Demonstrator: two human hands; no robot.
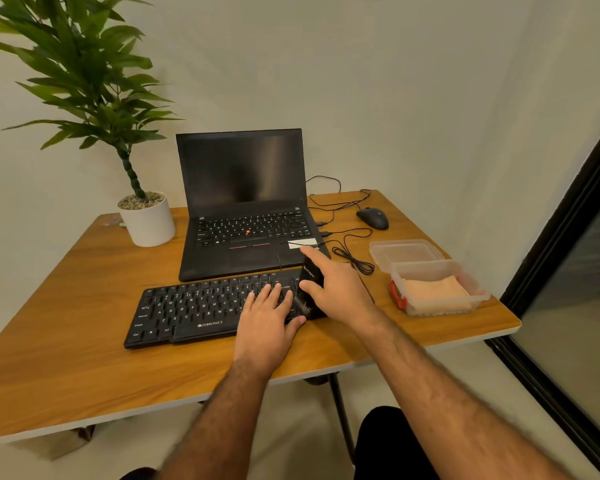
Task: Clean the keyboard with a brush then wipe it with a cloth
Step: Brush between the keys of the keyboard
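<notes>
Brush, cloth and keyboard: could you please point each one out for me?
brush [311, 277]: head view, black handle above the thumb.
cloth [433, 289]: head view, folded top, inside the open box.
keyboard [187, 306]: head view, left-hand keys.

A wooden table is topped by a black keyboard, an open laptop and a potted plant. A mouse, a coiled cable and a clear plastic container beside its lid are set toward the right.

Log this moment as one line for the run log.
stage: brushing | right hand: holds brush on keyboard | left hand: flat on keys | cloth: in box
</notes>
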